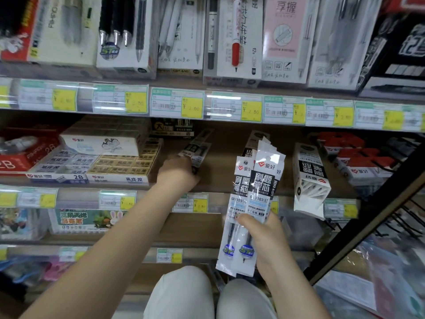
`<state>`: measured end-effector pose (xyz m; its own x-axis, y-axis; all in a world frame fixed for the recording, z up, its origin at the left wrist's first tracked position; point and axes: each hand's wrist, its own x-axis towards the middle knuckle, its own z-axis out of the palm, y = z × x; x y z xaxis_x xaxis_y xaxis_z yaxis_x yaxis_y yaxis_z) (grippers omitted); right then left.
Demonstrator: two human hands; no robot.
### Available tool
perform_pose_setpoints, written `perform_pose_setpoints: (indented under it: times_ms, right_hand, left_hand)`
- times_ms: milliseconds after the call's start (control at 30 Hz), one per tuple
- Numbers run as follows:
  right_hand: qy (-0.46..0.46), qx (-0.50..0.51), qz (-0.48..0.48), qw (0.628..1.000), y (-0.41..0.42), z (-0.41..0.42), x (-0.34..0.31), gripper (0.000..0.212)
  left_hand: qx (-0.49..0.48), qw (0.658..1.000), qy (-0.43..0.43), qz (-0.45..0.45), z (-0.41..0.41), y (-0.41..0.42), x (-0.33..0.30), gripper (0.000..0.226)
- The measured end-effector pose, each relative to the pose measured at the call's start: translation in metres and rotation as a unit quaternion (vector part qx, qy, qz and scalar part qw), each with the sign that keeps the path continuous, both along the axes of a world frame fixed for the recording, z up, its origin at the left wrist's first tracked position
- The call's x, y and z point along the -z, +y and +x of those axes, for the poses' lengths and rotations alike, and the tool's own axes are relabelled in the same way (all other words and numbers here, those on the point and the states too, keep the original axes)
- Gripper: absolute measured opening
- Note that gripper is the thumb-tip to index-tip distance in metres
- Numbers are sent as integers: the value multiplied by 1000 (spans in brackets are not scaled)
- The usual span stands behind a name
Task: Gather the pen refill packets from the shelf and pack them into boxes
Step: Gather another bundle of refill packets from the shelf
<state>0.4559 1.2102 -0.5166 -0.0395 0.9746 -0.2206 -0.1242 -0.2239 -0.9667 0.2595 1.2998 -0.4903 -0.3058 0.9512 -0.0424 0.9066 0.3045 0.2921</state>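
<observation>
Nearest the camera, two knees in pale trousers (181, 293) point toward a stationery shelf unit. Just above them the right hand (268, 240) is curled round a fanned stack of refill packets (250, 203), held upright in front of the shelves; thumb and fingers wrap the lower half of the stack, where the dark pen tips show through the clear film. The left arm stretches forward onto the wooden middle shelf (230, 153), and the left hand (181, 172) rests there with its fingers closed on the lower end of a loose packet (197, 146) lying flat on the board. To the right on the same shelf an opened white refill box (310, 178) leans over the front edge. To the left lie cartons of erasers (119, 166). A strip of yellow price tags (190, 108) runs along the edge of the shelf above, which carries boxed pens (232, 35). A dark metal rack (368, 210) crosses the right side.
</observation>
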Motion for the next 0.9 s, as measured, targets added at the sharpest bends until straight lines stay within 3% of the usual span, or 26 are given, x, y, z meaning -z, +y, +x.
perform_pose_setpoints:
  times_ms: [167, 367, 500, 600, 700, 900]
  right_hand:
    - [-25, 16, 5, 1000, -1, 3, -2, 21]
    - [-37, 17, 16, 999, -2, 5, -6, 21]
    - [-20, 24, 22, 999, -2, 6, -5, 20]
    - [-4, 41, 25, 999, 0, 7, -3, 21]
    - [9, 66, 30, 997, 2, 8, -3, 21]
    - [-4, 93, 58, 994, 1, 10, -8, 27]
  left_hand:
    - [8, 999, -15, 28, 3, 5, -3, 43]
    - [12, 996, 80, 24, 17, 0, -8, 43]
    - [10, 997, 55, 48, 12, -3, -15, 31]
    - [21, 989, 32, 144, 2, -11, -16, 23]
    - [68, 950, -8, 305, -10, -30, -10, 15]
    - [120, 903, -92, 402, -19, -54, -22, 24]
